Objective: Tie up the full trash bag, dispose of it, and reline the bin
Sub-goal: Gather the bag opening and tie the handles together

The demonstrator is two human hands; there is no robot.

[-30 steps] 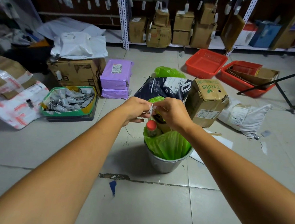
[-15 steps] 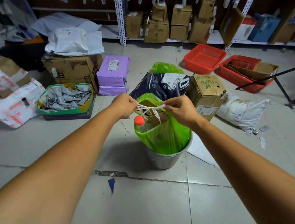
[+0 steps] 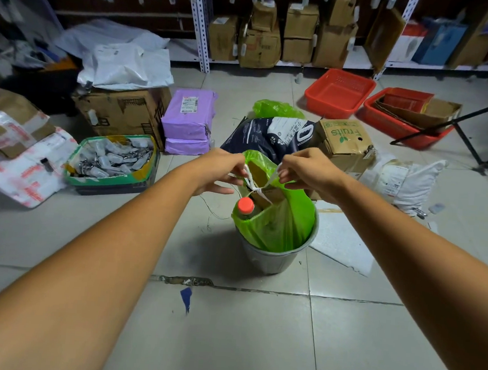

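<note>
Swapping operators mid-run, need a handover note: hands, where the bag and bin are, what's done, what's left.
Left hand: pinches one end of the white string.
Right hand: pinches the other end.
The green trash bag sits in the grey bin on the floor, full. A bottle and cardboard stick out.
Done: string ends pulled up and crossed over the bag's mouth. I cannot tell if a knot has formed, and the mouth is open.
Left: knot it tight, lift the bag out, dispose of it, reline the bin. A loose green bag behind may be the fresh liner.
</note>
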